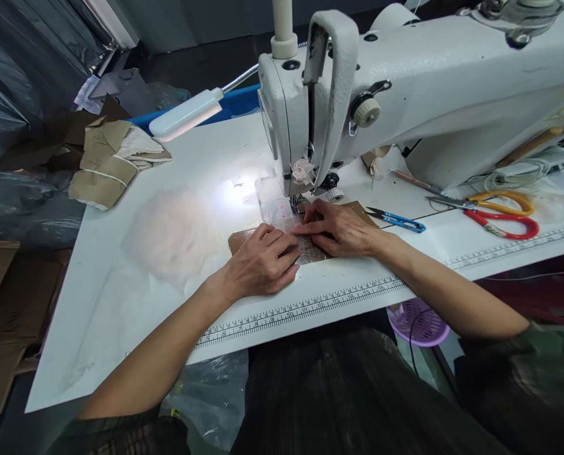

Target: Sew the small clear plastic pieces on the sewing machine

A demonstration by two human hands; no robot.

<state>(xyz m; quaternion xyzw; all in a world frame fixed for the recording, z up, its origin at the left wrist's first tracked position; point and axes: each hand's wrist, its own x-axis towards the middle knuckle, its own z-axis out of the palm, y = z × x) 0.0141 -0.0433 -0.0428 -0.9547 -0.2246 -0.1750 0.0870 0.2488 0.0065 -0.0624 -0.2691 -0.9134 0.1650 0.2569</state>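
Under the needle and presser foot (pixel 297 203) of a white sewing machine (pixel 289 107) lies a piece of sheer fabric (pixel 305 254), over a brown plate (pixel 358 212). My left hand (pixel 265 259) rests on it with bent fingers close together, their tips pressing the fabric left of the foot. Just in front of the foot, my right hand (pixel 341 229) has its thumb and fingers drawn together on the same fabric. The two hands' fingertips almost meet. What lies under the fingers is partly hidden.
Blue thread snips (pixel 396 220), red-handled scissors (pixel 504 224) and yellow-handled scissors (pixel 504 201) lie right of my right hand. Pale sheer material (pixel 168 234) spreads at left. A lamp (pixel 187 115) and a tied bundle (pixel 111 164) are behind. A printed ruler (pixel 310 309) follows the front edge.
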